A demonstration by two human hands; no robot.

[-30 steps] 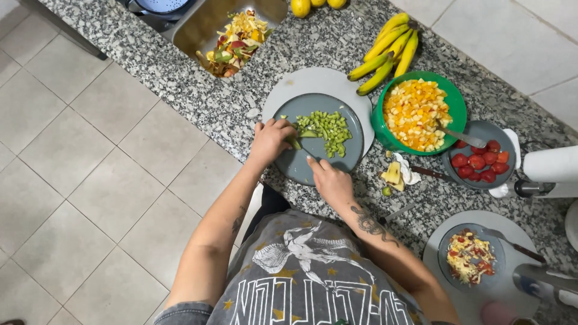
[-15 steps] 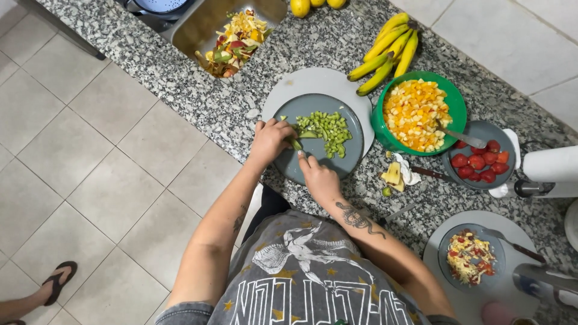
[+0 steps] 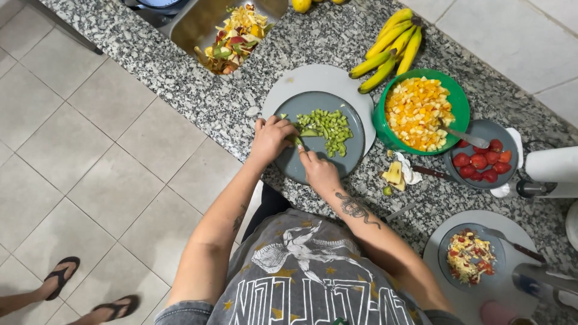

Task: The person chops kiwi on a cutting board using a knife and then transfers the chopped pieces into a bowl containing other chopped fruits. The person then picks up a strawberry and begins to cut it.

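— What are the hands doing?

— Both are over a grey plate (image 3: 355, 144) on the speckled counter (image 3: 180, 78). The left hand (image 3: 271, 138) is curled at the plate's near-left rim, fingers bent down onto a green fruit piece (image 3: 299, 142). The right hand (image 3: 319, 171) is closed just below it, its index finger stretched toward the same piece; it looks like it grips a knife, though the blade is too small to make out.

— And the cut fruit?

— A heap of green chunks (image 3: 327, 126) lies on the plate just beyond the fingertips of both hands.

— What's around them?

— To the right of the right hand stands a green bowl (image 3: 454, 99) of orange and yellow fruit cubes, with a bunch of bananas (image 3: 391, 45) beyond it. Further right is a grey bowl (image 3: 503, 129) of red strawberries. Between that and the right forearm lie some pale scraps (image 3: 394, 174). Up past the left hand, a sink (image 3: 192, 24) holds mixed peels. Near the right elbow sits another plate of mixed fruit (image 3: 469, 256).

— Anyone else?

— Sandalled feet (image 3: 90, 292) on the tiled floor, well to the left.
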